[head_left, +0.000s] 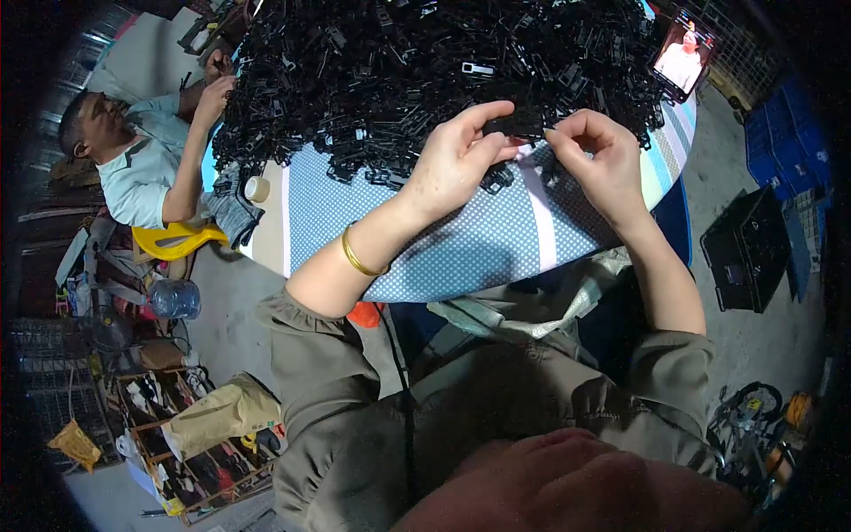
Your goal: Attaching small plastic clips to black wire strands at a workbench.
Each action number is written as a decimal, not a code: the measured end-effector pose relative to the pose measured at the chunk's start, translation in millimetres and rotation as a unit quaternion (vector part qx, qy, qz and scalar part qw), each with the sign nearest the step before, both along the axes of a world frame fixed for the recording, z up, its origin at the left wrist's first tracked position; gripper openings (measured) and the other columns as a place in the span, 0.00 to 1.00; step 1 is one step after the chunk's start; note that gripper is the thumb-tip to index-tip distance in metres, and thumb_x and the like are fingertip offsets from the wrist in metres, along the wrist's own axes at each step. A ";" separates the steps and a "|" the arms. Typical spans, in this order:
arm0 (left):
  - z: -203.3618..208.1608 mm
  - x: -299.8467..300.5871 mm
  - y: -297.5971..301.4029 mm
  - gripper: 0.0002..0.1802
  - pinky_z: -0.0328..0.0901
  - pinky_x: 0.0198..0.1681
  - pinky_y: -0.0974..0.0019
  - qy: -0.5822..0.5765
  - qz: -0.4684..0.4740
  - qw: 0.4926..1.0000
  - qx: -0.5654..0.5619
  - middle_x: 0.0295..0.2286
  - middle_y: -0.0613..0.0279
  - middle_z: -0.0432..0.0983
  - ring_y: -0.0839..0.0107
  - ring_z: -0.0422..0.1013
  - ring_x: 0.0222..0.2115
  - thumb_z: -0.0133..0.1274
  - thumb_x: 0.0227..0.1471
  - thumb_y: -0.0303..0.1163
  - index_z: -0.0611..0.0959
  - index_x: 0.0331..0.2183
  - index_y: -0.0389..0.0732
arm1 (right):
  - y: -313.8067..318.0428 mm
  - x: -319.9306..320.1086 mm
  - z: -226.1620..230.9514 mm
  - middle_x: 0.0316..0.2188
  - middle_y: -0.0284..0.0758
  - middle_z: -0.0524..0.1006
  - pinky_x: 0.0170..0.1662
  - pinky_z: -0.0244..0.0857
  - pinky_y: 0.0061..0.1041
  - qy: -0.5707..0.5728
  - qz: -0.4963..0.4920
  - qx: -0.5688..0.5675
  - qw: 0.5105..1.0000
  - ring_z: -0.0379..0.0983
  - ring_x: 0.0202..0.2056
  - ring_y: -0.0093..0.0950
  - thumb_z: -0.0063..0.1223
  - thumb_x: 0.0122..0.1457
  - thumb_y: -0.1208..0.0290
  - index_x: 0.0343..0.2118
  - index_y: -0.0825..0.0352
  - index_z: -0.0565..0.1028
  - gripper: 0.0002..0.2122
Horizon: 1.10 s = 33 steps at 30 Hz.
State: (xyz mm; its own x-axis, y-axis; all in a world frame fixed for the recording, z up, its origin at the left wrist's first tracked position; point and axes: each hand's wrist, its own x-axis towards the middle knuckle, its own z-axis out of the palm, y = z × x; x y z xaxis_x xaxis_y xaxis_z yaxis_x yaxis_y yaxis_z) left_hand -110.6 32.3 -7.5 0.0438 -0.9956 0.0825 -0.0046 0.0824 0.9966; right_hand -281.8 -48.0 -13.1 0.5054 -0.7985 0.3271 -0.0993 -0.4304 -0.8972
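Observation:
A large heap of small black plastic clip-like parts (pixel 381 80) covers the far side of a cloth-topped table (pixel 461 253). My left hand (pixel 454 160) is at the heap's near edge, its index finger stretched out and its thumb against a lower fingertip. Whatever lies in that pinch is too small to make out. Just to the right, my right hand (pixel 603 160) has thumb and index finger brought together in a pinch; what they hold, if anything, cannot be made out. The hands are a little apart. Below my left fingers, a few loose black parts (pixel 498 181) lie on the patterned cloth.
A co-worker (pixel 146 168) sits at the left, hands at the heap's edge. A roll of tape (pixel 257 189) and a grey cloth (pixel 232 208) lie at the table's left. A lit phone (pixel 683 58) stands far right. A black crate (pixel 753 253) is on the right-hand floor.

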 end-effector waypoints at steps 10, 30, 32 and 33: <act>-0.8 -1.0 2.1 0.23 0.66 0.45 0.73 0.012 -0.027 0.999 0.014 0.39 0.51 0.70 0.71 0.70 0.40 0.41 0.54 0.24 0.60 0.51 0.29 | -2.3 -1.5 -4.1 0.19 0.25 0.71 0.25 0.57 0.12 0.024 0.017 0.048 0.998 0.64 0.21 0.12 0.54 0.50 0.73 0.25 0.71 0.74 0.06; -10.4 -20.1 9.8 0.17 0.69 0.34 0.75 -0.103 -0.201 0.973 0.050 0.35 0.55 0.73 0.74 0.73 0.31 0.44 0.51 0.24 0.69 0.45 0.33 | -56.9 43.5 35.1 0.23 0.32 0.75 0.29 0.63 0.20 0.066 0.005 -0.298 0.952 0.70 0.24 0.22 0.53 0.52 0.68 0.30 0.68 0.75 0.08; -13.5 -21.5 9.6 0.17 0.68 0.35 0.74 -0.187 -0.237 0.953 0.030 0.36 0.56 0.73 0.74 0.73 0.32 0.44 0.51 0.24 0.70 0.45 0.34 | -71.7 72.8 41.1 0.29 0.35 0.75 0.34 0.65 0.25 0.099 -0.025 -0.515 0.851 0.71 0.30 0.30 0.53 0.50 0.69 0.33 0.66 0.75 0.08; -11.8 -22.0 8.3 0.17 0.68 0.35 0.74 -0.174 -0.242 0.954 0.044 0.36 0.54 0.73 0.73 0.74 0.33 0.44 0.51 0.24 0.70 0.45 0.35 | -80.1 88.8 44.7 0.33 0.34 0.74 0.37 0.65 0.28 0.120 -0.035 -0.548 0.827 0.70 0.34 0.34 0.53 0.50 0.71 0.34 0.64 0.74 0.08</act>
State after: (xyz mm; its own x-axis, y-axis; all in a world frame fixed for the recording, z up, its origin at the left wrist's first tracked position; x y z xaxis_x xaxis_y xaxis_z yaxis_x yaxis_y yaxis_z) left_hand -132.6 40.5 -19.3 -0.4370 -0.8961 -0.0776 -0.3197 0.0741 0.9446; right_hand -193.0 -128.0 31.6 0.6262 -0.1191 0.7705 -0.2765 -0.9580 0.0766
